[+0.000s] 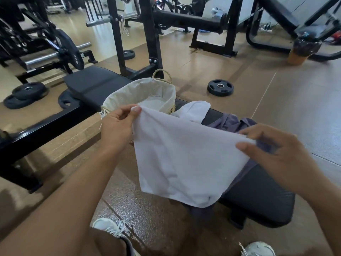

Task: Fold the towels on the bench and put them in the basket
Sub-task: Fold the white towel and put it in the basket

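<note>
A white towel [184,159] hangs spread in the air over the black bench [262,200]. My left hand [118,126] pinches its upper left corner and my right hand [276,154] pinches its upper right corner. Behind it, another white towel [195,109] lies crumpled on the bench, with a grey-purple towel [232,121] beside it, partly hidden by the held one. The woven basket [129,93] with a cream lining stands on the bench's far end, just beyond my left hand.
Black weight plates lie on the floor at the right [220,87] and at the left [27,91]. A black rack frame [140,43] rises behind the basket. My white shoes [110,228] stand on the floor below.
</note>
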`<state>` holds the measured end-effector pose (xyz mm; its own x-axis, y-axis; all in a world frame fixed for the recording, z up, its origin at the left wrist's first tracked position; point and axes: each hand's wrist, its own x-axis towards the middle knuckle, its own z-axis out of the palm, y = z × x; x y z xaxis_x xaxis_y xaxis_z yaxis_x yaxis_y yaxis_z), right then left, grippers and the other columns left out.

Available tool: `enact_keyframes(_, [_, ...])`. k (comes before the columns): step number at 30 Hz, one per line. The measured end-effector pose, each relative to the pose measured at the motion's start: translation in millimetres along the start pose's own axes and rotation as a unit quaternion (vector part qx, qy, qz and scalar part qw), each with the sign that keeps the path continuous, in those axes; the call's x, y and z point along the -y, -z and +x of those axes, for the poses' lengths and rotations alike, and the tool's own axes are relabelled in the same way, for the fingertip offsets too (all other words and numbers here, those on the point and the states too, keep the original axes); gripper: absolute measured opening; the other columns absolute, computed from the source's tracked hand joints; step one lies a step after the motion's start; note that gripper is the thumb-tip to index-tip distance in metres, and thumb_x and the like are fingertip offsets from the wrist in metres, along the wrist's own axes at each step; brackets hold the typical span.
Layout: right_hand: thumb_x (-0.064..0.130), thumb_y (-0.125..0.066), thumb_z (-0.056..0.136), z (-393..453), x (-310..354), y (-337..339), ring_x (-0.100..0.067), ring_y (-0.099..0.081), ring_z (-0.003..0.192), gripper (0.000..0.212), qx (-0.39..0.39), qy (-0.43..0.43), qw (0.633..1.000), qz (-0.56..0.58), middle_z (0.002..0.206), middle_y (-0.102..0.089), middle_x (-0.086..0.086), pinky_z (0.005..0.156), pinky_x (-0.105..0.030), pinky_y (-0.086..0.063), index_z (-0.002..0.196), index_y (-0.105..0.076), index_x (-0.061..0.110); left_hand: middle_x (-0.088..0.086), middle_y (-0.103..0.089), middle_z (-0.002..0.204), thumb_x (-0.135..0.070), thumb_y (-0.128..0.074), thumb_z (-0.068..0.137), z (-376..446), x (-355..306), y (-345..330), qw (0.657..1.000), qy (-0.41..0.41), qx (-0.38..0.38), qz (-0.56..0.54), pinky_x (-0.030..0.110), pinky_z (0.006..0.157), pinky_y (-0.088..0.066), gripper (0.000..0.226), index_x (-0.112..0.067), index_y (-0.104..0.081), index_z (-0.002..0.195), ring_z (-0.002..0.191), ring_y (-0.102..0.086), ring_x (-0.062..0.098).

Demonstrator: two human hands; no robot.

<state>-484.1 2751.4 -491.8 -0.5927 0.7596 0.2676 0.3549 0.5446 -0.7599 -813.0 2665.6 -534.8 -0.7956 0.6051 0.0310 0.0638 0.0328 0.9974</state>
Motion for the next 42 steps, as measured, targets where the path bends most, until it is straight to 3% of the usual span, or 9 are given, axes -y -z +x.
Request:
enact_keyframes(3, [0.028,-0.084,0.078,7.9,-21.0,7.5,-0.003,-0.063,0.061,0.025,-0.065,-0.086,0.994,0.029,0.074,-0.072,0.006,0.056,-0.013,-0.047,0.072,-0.061,0.019,-0.001,-0.078,0.091,-0.03,-0.077,0.088,-1.1,0.1,4.8,0.994,0.015,0.109,0.024,0.031,0.066,-0.056,0.004,-0.027,-0.08,0.09,0.086,-0.069,0.016])
enact_keyframes(7, [0.017,-0.091,0.069,11.0,-43.4,17.4,-0.022,-0.062,0.07,0.032,-0.014,-0.171,0.984,0.044,0.077,-0.07,-0.01,0.066,-0.038,-0.049,0.075,-0.06,0.017,0.009,-0.075,0.083,-0.053,-0.09,0.06,-9.1,0.1,13.8,0.971,0.008,0.236,0.038,0.034,0.069,-0.06,0.04,-0.022,-0.078,0.082,0.078,-0.068,0.021])
enact_keyframes(11, [0.026,-0.089,0.075,3.8,-40.7,18.5,-0.022,-0.07,0.082,0.022,0.203,-0.213,0.955,-0.041,0.085,-0.074,0.001,0.076,-0.036,-0.055,0.088,-0.071,0.026,-0.002,-0.067,0.078,-0.057,-0.092,0.058,-10.0,-5.9,28.3,0.92,0.058,0.387,-0.006,0.023,0.061,-0.056,0.044,-0.023,-0.071,0.078,0.07,-0.065,0.009])
enact_keyframes(15, [0.023,-0.085,0.081,-9.5,-12.8,12.9,-0.019,-0.063,0.075,0.014,0.429,-0.145,0.886,0.1,0.085,-0.071,-0.002,0.071,-0.025,-0.049,0.082,-0.071,0.025,0.006,-0.055,0.082,-0.022,-0.078,0.086,-14.9,-18.4,47.9,0.775,0.214,0.575,-0.151,0.03,0.059,-0.039,0.022,-0.011,-0.06,0.092,0.071,-0.053,0.018])
enact_keyframes(18, [0.012,-0.084,0.081,-17.1,-2.4,18.0,-0.016,-0.058,0.074,0.017,0.477,-0.101,0.841,0.233,0.084,-0.065,-0.002,0.067,-0.026,-0.044,0.083,-0.068,0.018,0.003,-0.06,0.079,-0.026,-0.082,0.083,-19.1,-22.1,44.7,0.802,0.204,0.544,-0.14,0.025,0.058,-0.047,0.027,-0.013,-0.06,0.092,0.066,-0.059,0.013])
enact_keyframes(24, [0.014,-0.082,0.078,-11.3,-15.5,42.2,-0.016,-0.062,0.056,0.028,0.341,-0.171,0.849,0.366,0.07,-0.061,-0.009,0.047,-0.02,-0.048,0.072,-0.055,0.013,-0.004,-0.06,0.072,-0.051,-0.086,0.071,-21.0,-8.8,17.5,0.915,0.094,0.392,-0.006,0.021,0.057,-0.05,0.033,-0.026,-0.067,0.08,0.063,-0.057,0.007])
enact_keyframes(26, [0.004,-0.076,0.088,-3.6,-26.8,46.8,-0.017,-0.061,0.052,0.031,0.255,-0.233,0.873,0.345,0.068,-0.06,-0.011,0.042,-0.022,-0.048,0.071,-0.05,0.012,-0.003,-0.062,0.072,-0.042,-0.074,0.083,-24.5,-4.5,6.5,0.924,0.077,0.373,0.016,0.024,0.058,-0.052,0.021,-0.024,-0.064,0.083,0.065,-0.058,0.01])
enact_keyframes(31, [0.013,-0.083,0.081,13.5,-83.8,36.2,-0.02,-0.053,0.067,0.022,0.049,-0.283,0.957,-0.044,0.071,-0.058,-0.006,0.053,-0.028,-0.039,0.078,-0.061,0.008,0.005,-0.067,0.068,-0.018,-0.063,0.098,-32.3,5.7,-28.0,0.919,0.056,0.377,0.104,0.029,0.062,-0.06,0.013,-0.009,-0.054,0.098,0.067,-0.067,0.018])
enact_keyframes(42, [0.029,-0.077,0.09,22.2,-98.6,25.8,-0.027,-0.07,0.079,0.021,-0.054,-0.324,0.944,0.017,0.093,-0.074,-0.012,0.074,-0.046,-0.061,0.095,-0.069,0.01,0.007,-0.078,0.077,-0.013,-0.065,0.098,-14.8,15.6,-49.1,0.951,0.049,0.286,0.105,0.027,0.069,-0.062,0.009,-0.01,-0.057,0.099,0.076,-0.075,0.014])
